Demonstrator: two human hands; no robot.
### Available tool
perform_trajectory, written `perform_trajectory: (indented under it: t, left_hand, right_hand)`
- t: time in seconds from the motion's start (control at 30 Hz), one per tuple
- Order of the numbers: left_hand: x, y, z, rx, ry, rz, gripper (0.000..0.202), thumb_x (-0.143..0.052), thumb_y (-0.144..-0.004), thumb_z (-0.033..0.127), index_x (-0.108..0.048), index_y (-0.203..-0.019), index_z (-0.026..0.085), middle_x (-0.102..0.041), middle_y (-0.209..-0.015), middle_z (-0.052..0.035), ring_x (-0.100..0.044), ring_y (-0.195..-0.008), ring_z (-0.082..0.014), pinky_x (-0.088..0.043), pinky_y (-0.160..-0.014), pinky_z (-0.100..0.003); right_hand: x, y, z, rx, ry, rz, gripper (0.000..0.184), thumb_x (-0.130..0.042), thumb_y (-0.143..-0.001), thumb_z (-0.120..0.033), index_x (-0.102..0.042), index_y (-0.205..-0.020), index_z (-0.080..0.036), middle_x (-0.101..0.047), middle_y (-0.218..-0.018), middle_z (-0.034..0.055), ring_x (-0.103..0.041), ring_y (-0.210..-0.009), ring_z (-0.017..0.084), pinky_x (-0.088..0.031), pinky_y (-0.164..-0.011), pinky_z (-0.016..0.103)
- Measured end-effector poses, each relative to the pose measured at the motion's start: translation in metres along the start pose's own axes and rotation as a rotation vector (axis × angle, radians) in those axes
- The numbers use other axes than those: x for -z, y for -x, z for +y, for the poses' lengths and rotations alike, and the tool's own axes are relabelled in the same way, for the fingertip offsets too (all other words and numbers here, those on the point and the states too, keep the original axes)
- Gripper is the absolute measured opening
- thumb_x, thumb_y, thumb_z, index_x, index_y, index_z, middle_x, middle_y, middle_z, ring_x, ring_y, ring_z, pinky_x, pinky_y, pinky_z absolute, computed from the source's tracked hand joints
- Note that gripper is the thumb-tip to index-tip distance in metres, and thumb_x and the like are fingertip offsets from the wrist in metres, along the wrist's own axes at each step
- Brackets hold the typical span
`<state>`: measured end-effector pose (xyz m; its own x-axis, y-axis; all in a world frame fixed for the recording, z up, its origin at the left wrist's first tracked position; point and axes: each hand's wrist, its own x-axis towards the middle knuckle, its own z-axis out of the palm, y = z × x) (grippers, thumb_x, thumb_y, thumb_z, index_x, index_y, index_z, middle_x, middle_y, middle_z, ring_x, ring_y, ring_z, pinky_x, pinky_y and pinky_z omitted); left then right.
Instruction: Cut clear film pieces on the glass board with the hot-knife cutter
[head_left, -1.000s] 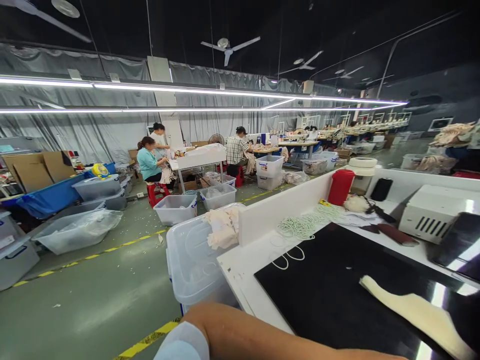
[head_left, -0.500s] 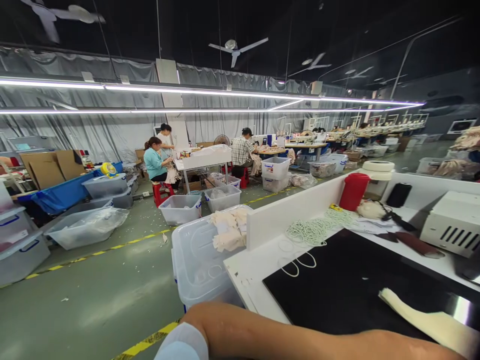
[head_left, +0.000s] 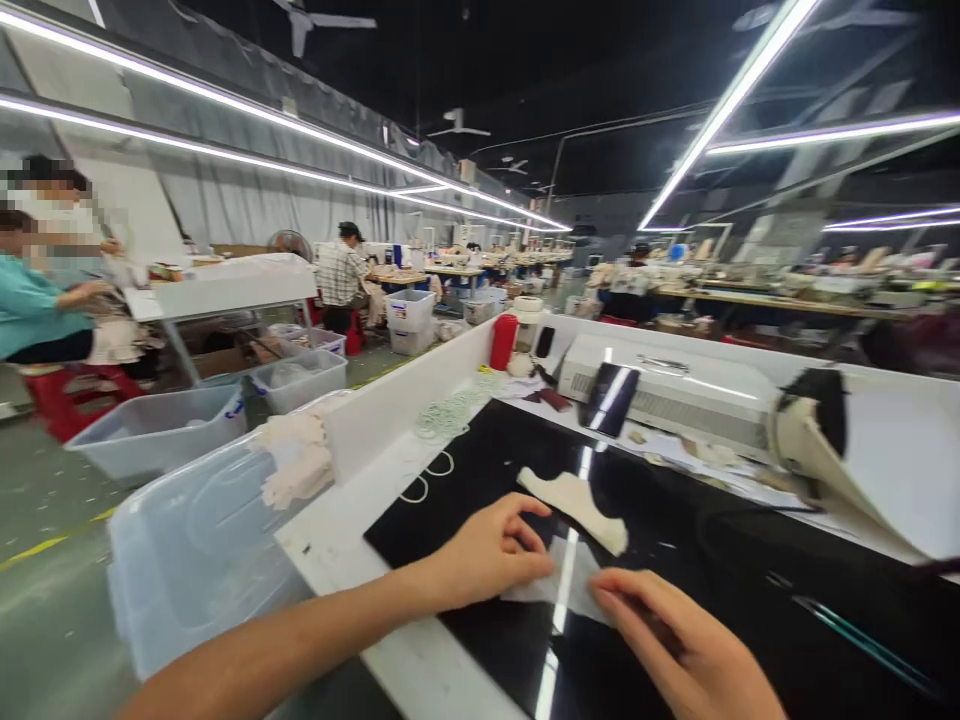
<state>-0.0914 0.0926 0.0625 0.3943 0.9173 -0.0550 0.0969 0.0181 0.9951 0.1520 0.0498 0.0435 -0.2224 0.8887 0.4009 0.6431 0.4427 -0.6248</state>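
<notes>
Pale green cord [head_left: 450,410] heaped far left, white machine [head_left: 705,385] far right, cream fabric piece [head_left: 574,505] on the black board [head_left: 480,470] just past my left hand [head_left: 487,550]. Between that and my right hand [head_left: 682,640] — both half-curled — there's a thin, whitish, see-through sheet [head_left: 540,588] — can't tell if either's pinching it.

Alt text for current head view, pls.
Left hand and right hand at a thin see-through sheet on a glossy black board; a cream-coloured piece lies just beyond. Plastic bins stand at picture left.
</notes>
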Motion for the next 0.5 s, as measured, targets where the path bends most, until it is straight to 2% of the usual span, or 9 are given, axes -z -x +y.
perform_trajectory:
  t: [0.13,0.23,0.37,0.5]
  left_hand:
    - [0.01,-0.015,0.006,-0.108,-0.1,0.032,0.051,-0.072,-0.084,0.03,-0.058,-0.132,0.019,-0.065,-0.089,0.0026,-0.054,-0.065,-0.0087,-0.042,-0.062,-0.022]
    - [0.016,-0.034,0.018,-0.193,-0.235,0.058,0.044,-0.069,-0.087,0.028,-0.062,-0.13,0.021,-0.067,-0.091,0.0022,-0.059,-0.072,-0.0117,-0.047,-0.07,-0.025]
    - [0.023,-0.065,0.035,-0.288,-0.457,0.039,0.04,-0.065,-0.09,0.021,-0.065,-0.13,0.022,-0.071,-0.092,0.002,-0.065,-0.082,-0.0159,-0.05,-0.081,-0.028]
    - [0.023,-0.094,0.039,-0.37,-0.675,-0.03,0.041,-0.064,-0.093,0.015,-0.065,-0.133,0.023,-0.073,-0.096,0.0017,-0.069,-0.091,-0.0184,-0.051,-0.092,-0.031]
  right_hand:
    - [-0.002,-0.022,-0.015,-0.037,0.042,0.046,0.029,-0.057,-0.103,-0.051,-0.077,-0.098,-0.03,-0.078,-0.092,-0.0008,-0.072,-0.075,0.017,-0.058,-0.068,0.023]
    - [-0.006,-0.041,-0.019,-0.073,0.105,0.1,0.027,-0.055,-0.104,-0.047,-0.076,-0.098,-0.031,-0.077,-0.093,-0.0013,-0.071,-0.079,0.019,-0.056,-0.07,0.027]
    - [-0.006,-0.063,-0.013,-0.105,0.195,0.129,0.026,-0.054,-0.104,-0.043,-0.076,-0.098,-0.03,-0.076,-0.093,0.0007,-0.069,-0.087,0.024,-0.052,-0.074,0.033]
    - [-0.007,-0.078,-0.002,-0.106,0.318,0.131,0.023,-0.057,-0.103,-0.038,-0.076,-0.098,-0.026,-0.076,-0.091,0.0029,-0.067,-0.088,0.027,-0.047,-0.078,0.037]
